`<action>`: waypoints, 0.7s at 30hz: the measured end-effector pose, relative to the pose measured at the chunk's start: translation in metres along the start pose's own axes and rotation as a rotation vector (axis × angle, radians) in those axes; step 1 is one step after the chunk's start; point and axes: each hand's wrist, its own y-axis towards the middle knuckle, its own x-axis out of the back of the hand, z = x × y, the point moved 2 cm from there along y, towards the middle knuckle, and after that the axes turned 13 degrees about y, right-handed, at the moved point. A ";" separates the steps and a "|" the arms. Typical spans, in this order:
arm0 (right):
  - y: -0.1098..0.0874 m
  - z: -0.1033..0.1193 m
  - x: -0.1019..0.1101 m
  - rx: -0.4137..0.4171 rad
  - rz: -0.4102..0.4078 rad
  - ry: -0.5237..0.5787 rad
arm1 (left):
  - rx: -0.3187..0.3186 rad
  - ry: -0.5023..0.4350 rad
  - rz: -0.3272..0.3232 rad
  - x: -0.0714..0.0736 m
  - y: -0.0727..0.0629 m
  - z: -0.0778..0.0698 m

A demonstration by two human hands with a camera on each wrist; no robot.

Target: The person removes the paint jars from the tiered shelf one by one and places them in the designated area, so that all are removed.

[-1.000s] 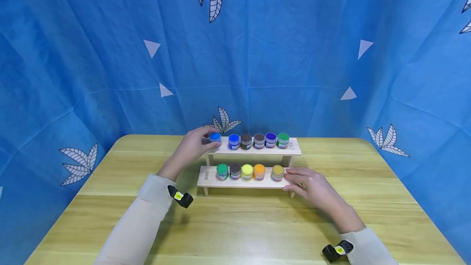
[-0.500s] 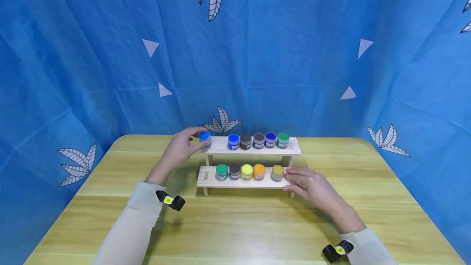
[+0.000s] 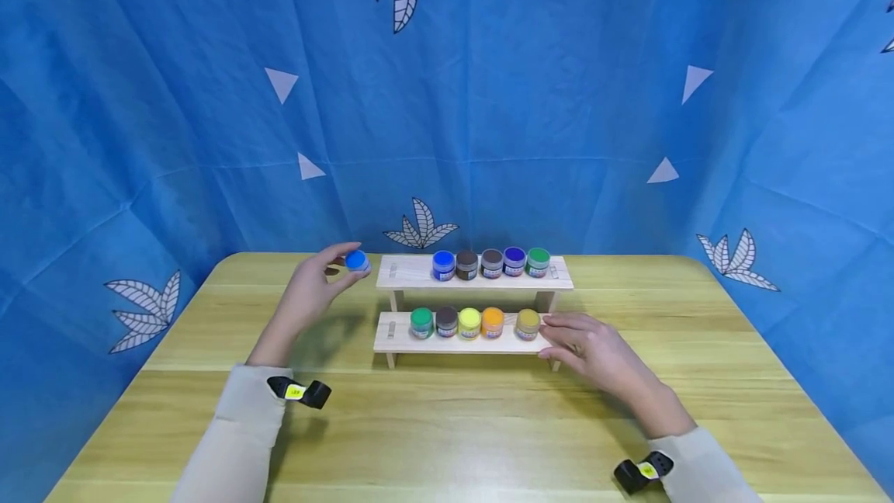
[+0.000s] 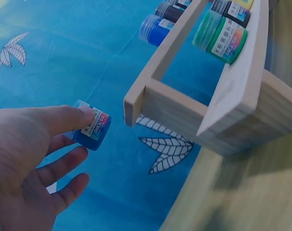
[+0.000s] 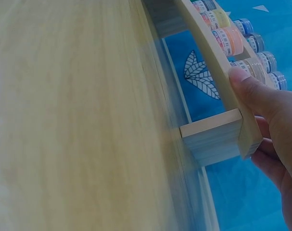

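Observation:
My left hand (image 3: 310, 286) pinches a small blue paint jar (image 3: 357, 261) between thumb and fingers, just left of the upper step's end. In the left wrist view the jar (image 4: 94, 127) is tilted, its label beside my thumb, the other fingers spread loosely. The two-step wooden rack (image 3: 401, 273) bears paint jars on both levels. My right hand (image 3: 601, 355) holds the right end of the lower step, close to an ochre jar (image 3: 528, 324). In the right wrist view the thumb (image 5: 242, 77) lies at the front edge and the other fingers go behind the board.
The upper step carries blue, brown, purple and green jars (image 3: 538, 262). On the lower step stand green, dark, yellow and orange jars (image 3: 492, 323) beside the ochre one. A wooden table (image 3: 447, 425) lies under the rack, with a blue patterned cloth (image 3: 524, 99) behind and at both sides.
The left hand has carried the blue jar leftward from the upper step to past its left end. My right hand stays at the lower step.

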 end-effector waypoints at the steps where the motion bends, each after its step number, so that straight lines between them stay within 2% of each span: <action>1: 0.000 0.000 0.000 0.001 -0.001 0.000 | 0.005 -0.008 0.000 0.000 -0.001 0.002; 8: 0.000 0.001 0.000 -0.005 -0.006 -0.002 | 0.014 -0.024 0.037 -0.001 -0.010 0.018; 13: 0.000 0.000 -0.001 -0.011 -0.004 0.002 | 0.011 -0.031 0.085 -0.007 -0.014 0.028; 21: -0.001 -0.001 0.000 -0.011 -0.010 0.000 | -0.024 -0.080 0.126 -0.016 -0.014 0.037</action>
